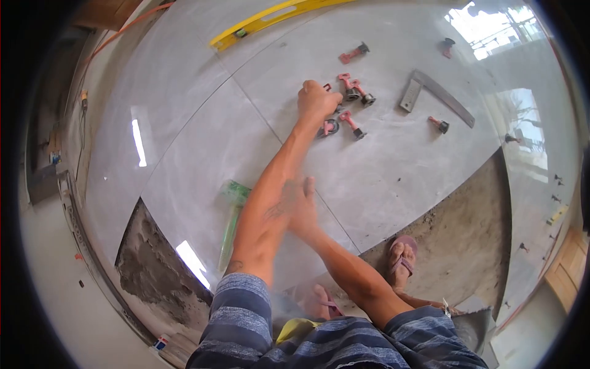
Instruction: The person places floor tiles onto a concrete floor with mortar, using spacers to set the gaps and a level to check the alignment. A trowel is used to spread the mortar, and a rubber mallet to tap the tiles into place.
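My left hand [316,100] reaches out over the grey tiles [381,160], its fingers closed on a red and black clip [327,87]. Close beside it lie several more clips with red T-shaped keys and black round bases, among them one [351,125] just to its right. My right hand [302,212] is nearer my body, partly behind my left forearm. Its thumb points up, but its other fingers are hidden. Under my left forearm lies a translucent green tool [233,206].
A yellow spirit level [276,18] lies at the top. A metal square [444,97] and a loose clip [439,125] are at the right. Rough mortar [157,270] shows at the lower left, bare floor [458,227] at the lower right. My sandalled feet are below.
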`<action>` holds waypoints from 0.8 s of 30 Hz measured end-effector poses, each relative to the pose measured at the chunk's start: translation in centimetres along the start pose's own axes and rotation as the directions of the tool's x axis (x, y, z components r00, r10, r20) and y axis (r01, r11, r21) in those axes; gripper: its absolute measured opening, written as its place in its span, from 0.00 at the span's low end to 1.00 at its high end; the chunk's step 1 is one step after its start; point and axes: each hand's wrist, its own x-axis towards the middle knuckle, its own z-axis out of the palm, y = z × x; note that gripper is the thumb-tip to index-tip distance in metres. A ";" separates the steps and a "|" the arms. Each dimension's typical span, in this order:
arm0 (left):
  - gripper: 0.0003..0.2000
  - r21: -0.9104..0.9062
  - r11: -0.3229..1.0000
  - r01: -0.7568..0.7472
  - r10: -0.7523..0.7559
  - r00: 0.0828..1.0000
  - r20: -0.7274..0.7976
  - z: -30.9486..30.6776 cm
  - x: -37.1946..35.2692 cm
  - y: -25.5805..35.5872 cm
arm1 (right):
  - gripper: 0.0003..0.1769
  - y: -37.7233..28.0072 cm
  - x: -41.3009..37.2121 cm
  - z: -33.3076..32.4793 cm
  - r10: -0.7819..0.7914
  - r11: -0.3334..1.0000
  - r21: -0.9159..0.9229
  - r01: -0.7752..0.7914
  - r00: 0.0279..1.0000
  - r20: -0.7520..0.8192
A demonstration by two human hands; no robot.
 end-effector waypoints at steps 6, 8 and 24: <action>0.10 -0.698 0.714 -0.060 -0.019 0.994 -0.106 -13.8 0.8 -9.1 | 0.37 -1.1 0.3 -2.5 0.021 0.996 0.084 -0.008 0.988 -0.153; 0.09 -0.694 0.704 -0.153 -0.106 0.943 -0.315 -20.0 -0.4 -15.0 | 0.37 -1.3 0.8 -1.1 0.010 0.999 0.042 -0.002 0.983 -0.182; 0.08 -0.663 0.664 -0.345 -0.434 0.544 -0.718 -40.9 -6.2 -53.8 | 0.41 -4.0 -1.3 -0.7 -0.030 0.969 -0.247 -0.005 0.990 -0.138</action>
